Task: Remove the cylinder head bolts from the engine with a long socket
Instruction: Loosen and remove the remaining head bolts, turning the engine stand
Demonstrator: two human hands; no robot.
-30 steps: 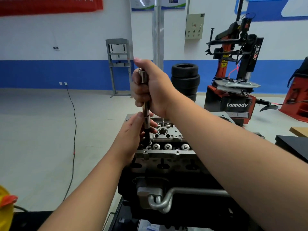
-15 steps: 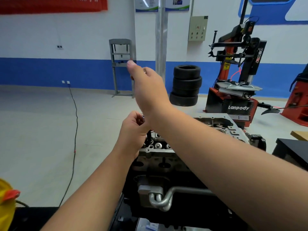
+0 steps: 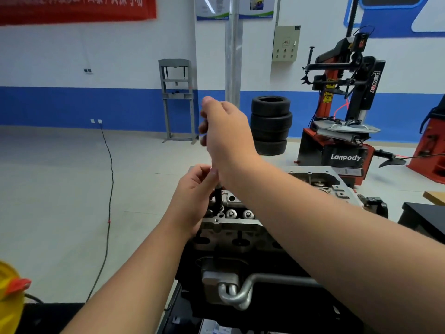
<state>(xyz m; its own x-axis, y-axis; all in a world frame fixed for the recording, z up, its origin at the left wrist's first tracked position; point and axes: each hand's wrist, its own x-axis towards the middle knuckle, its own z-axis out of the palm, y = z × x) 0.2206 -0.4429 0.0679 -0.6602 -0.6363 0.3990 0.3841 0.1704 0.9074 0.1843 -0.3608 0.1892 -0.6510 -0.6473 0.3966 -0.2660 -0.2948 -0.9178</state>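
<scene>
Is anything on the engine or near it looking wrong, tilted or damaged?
Nothing stands out. The long socket stands upright on the cylinder head, with the left hand around its lower part and the right hand above. No spill or damage shows.

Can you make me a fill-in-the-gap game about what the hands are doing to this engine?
1. The right hand grips the top of the long ____.
2. The left hand holds the tool's ____ end, just above the engine.
3. Behind the hands stands a stack of black ____.

Missing words: socket; lower; tyres
</scene>
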